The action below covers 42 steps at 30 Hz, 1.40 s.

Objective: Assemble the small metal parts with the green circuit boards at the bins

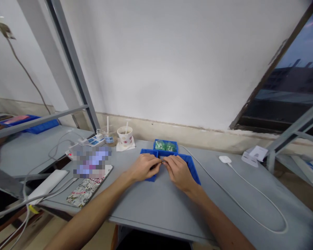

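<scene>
My left hand (145, 166) and my right hand (179, 172) meet above the middle of the grey desk, fingers pinched together. Between the fingertips is a small dark piece (162, 162), too tiny to make out. Under my left hand lies a blue tray (151, 178), mostly covered by it. Another blue tray (194, 170) sits beneath and to the right of my right hand. Just beyond both hands, a third blue tray (167, 152) holds green items (165, 145) that look like small bags or boards.
Left on the desk (151, 211) are a paper cup (125, 136) with a straw, a clear plastic cup (110, 137), a power strip (96, 140) and a patterned case (90, 191). A white cable (224, 192) loops at right near a white earphone case (225, 159). Metal posts (75, 69) flank the desk.
</scene>
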Each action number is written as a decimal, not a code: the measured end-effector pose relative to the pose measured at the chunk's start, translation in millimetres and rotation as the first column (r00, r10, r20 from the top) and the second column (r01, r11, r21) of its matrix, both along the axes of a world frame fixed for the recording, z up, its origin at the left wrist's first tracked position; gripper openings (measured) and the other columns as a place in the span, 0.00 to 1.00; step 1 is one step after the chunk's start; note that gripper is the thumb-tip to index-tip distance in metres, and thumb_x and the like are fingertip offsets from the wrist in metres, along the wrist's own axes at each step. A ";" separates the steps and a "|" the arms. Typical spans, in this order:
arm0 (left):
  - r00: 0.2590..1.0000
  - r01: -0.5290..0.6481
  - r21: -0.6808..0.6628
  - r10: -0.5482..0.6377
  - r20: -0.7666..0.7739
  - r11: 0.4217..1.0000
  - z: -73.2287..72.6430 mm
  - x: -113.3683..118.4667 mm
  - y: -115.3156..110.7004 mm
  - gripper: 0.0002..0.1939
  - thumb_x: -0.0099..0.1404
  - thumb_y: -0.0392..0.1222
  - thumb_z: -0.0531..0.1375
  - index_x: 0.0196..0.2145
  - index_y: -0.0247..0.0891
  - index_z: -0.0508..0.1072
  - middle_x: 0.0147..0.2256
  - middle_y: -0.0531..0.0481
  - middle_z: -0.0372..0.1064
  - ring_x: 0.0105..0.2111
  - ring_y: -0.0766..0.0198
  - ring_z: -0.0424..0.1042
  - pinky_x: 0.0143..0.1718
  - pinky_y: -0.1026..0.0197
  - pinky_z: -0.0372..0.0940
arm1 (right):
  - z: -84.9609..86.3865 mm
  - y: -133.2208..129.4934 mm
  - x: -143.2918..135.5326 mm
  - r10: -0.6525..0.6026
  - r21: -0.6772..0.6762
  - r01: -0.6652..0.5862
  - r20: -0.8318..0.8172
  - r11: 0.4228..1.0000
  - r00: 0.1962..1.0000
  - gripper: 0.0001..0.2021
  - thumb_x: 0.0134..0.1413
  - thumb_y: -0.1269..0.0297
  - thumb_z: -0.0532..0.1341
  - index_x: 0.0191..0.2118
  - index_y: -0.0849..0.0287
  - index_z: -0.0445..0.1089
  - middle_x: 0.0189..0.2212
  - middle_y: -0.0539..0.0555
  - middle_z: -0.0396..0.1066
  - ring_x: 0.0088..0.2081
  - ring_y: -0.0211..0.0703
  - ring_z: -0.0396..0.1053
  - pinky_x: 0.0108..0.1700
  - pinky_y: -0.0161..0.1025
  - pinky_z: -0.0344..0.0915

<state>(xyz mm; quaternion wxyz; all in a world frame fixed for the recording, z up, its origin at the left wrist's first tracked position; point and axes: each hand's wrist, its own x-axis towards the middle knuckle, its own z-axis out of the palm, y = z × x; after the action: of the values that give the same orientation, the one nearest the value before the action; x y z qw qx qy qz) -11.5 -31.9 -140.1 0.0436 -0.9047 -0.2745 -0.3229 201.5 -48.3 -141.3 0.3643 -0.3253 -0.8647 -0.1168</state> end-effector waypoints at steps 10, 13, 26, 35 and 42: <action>1.000 -0.020 -0.025 0.020 0.023 0.999 -0.4 0.5 -0.7 0.12 0.74 0.39 0.52 0.41 0.37 0.77 0.29 0.48 0.73 0.29 0.63 0.72 0.35 0.61 0.66 | 0.3 0.7 3.8 0.052 0.002 -0.052 0.020 0.999 0.998 0.09 0.72 0.69 0.52 0.45 0.60 0.70 0.39 0.57 0.77 0.40 0.46 0.71 0.43 0.44 0.63; 1.000 -0.001 -0.017 0.001 0.020 1.000 -1.9 0.6 -0.3 0.12 0.73 0.38 0.53 0.42 0.37 0.76 0.29 0.48 0.73 0.29 0.63 0.72 0.35 0.61 0.66 | -1.7 0.4 2.5 0.032 0.002 -0.032 0.043 0.999 0.999 0.10 0.72 0.70 0.51 0.42 0.59 0.70 0.37 0.56 0.76 0.39 0.46 0.70 0.42 0.43 0.62; 0.999 -0.014 -0.024 0.015 0.036 1.000 0.6 2.2 -2.2 0.12 0.72 0.38 0.53 0.36 0.37 0.75 0.26 0.50 0.70 0.27 0.64 0.69 0.33 0.61 0.63 | -0.4 0.2 4.5 0.006 -0.080 -0.004 0.027 0.997 1.000 0.12 0.74 0.63 0.49 0.50 0.60 0.67 0.38 0.57 0.75 0.38 0.46 0.71 0.42 0.43 0.61; 1.000 0.009 -0.034 -0.008 0.017 0.999 0.1 1.7 -2.1 0.12 0.72 0.37 0.53 0.38 0.36 0.76 0.27 0.50 0.71 0.28 0.64 0.69 0.34 0.61 0.62 | -4.6 2.0 3.6 0.035 -0.012 -0.034 0.068 0.999 0.997 0.10 0.73 0.71 0.49 0.42 0.59 0.67 0.35 0.54 0.74 0.35 0.44 0.68 0.39 0.42 0.60; 0.998 0.041 -0.040 -0.038 0.059 0.998 -4.2 1.7 -1.4 0.11 0.72 0.37 0.53 0.40 0.36 0.76 0.27 0.49 0.71 0.27 0.64 0.69 0.32 0.62 0.62 | -3.8 -1.4 0.3 0.051 -0.058 -0.049 0.019 0.997 0.999 0.11 0.72 0.71 0.48 0.41 0.59 0.66 0.33 0.54 0.72 0.33 0.45 0.67 0.38 0.41 0.59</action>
<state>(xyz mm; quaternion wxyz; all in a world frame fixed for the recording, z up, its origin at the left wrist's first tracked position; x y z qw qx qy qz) -9.8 -33.3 -144.3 0.0103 -0.9008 -0.2644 -0.3442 201.8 -49.7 -145.1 0.3486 -0.3128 -0.8793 -0.0859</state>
